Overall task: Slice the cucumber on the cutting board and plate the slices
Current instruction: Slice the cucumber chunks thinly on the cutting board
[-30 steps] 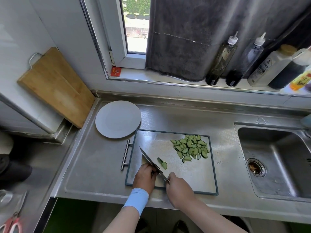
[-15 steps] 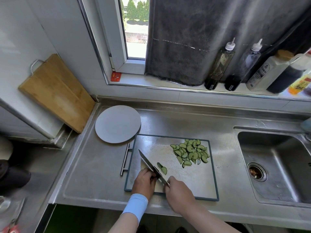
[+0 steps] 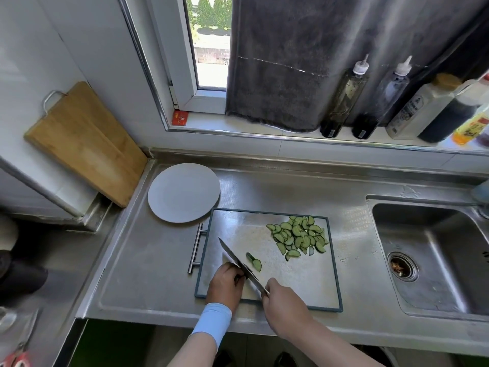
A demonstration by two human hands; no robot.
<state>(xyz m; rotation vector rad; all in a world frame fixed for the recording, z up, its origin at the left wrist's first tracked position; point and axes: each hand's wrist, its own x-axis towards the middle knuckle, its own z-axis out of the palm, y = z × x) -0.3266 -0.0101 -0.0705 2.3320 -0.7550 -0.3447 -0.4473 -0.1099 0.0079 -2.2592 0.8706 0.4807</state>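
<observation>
Gripping the knife (image 3: 239, 263) by its handle, your right hand (image 3: 284, 300) is clenched at the near edge of the cutting board (image 3: 304, 287), with the blade running away from you and to the left, its tip over the board's left part. Your left hand (image 3: 225, 283) sits just left of the blade, fingers curled down onto the board close against the metal; whether anything is pinned under them you cannot tell from this angle, since the knuckles hide it. A pale blue band (image 3: 211, 323) wraps that wrist.

Just right of the blade, near its middle, a small cucumber end piece (image 3: 254, 262) lies on the board, with a half-round slice lying against a dark green stub. Farther off, toward the board's far right corner, the cucumber slices (image 3: 299, 238) are heaped in a loose pile of half-moons, overlapping each other and well apart from the knife.

The board rests on the steel counter (image 3: 148, 274), its bar handle (image 3: 197, 247) sticking out on the left side. The round grey plate (image 3: 184, 193) stands just beyond the board's far left corner, nearly touching it, with no slices on it. A wooden board (image 3: 84, 141) leans against the wall to the left. The sink (image 3: 434, 250) lies to the right, and several bottles (image 3: 344, 99) stand on the windowsill.
</observation>
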